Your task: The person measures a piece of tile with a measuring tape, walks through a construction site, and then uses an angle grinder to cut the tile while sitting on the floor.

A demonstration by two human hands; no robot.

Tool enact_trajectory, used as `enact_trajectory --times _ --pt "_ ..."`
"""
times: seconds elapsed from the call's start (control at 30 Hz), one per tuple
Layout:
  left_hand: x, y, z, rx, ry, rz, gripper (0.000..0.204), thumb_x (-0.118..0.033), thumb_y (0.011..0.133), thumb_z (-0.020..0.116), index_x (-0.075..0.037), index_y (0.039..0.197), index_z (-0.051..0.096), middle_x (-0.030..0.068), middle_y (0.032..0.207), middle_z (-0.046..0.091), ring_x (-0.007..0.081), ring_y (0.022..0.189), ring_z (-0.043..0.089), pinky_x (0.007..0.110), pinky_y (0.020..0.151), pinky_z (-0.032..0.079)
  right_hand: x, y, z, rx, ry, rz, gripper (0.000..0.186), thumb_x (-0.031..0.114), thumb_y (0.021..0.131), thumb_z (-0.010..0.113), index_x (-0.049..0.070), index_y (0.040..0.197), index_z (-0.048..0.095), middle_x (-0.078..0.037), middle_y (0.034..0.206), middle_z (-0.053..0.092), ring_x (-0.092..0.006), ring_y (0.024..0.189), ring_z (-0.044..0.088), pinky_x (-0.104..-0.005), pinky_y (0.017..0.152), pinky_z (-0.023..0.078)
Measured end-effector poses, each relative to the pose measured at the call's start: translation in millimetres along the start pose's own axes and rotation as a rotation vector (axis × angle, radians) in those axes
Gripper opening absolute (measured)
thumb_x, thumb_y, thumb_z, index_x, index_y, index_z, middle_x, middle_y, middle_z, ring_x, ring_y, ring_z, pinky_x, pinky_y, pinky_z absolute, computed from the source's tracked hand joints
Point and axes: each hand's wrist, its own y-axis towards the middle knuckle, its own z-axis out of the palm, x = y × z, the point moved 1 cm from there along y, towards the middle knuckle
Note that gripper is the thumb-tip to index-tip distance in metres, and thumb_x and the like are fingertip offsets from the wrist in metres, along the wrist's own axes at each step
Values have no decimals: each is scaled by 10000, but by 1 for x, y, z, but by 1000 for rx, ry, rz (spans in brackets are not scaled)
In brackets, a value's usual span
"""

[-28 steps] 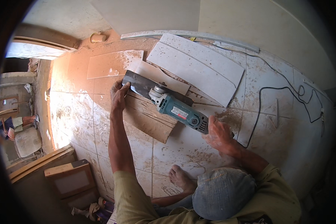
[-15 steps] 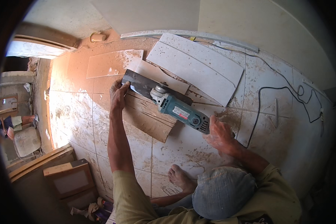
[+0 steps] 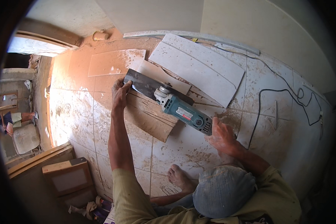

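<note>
Grinder (image 3: 184,114) lies diagonally across the dark tile strip (image 3: 145,85), disc end at the strip's middle, where a cut looks to be in hand. Right hand (image 3: 221,135) is wrapped around the grinder's rear handle; left hand (image 3: 120,93) presses flat on the strip's left end, fingers well apart from the disc. My read: keep that hand there, feed the disc slowly, body steady. Cord (image 3: 280,100) trails right of the grinder; bare foot (image 3: 179,177) sits below it, so keep both clear.
</note>
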Motion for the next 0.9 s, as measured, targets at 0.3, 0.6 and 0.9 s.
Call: enact_trajectory --times 0.3,0.6,0.9 --pt "2 0 -1 -9 17 15 359 -118 856 672 68 1136 548 25 888 613 62 713 526 195 657 425 -4 -3 0 -17 -12 -22 466 197 713 731 -53 960 426 -236 776 619 -397 711 663 -462 661 541" --pt "-5 -5 8 -16 -22 33 349 -102 869 662 73 1144 538 44 915 623 75 744 547 201 673 440 -16 -11 3 -62 65 -70 456 173 709 733 -17 981 419 -234 769 610 -426 692 629 -487 602 512" --pt "1 -2 5 -4 -28 21 337 -119 881 645 50 1159 556 43 957 636 92 830 578 215 751 458 -14 -13 0 -33 34 -39 487 205 708 751 -15 987 418 -242 787 615 -432 718 633 -488 618 516"
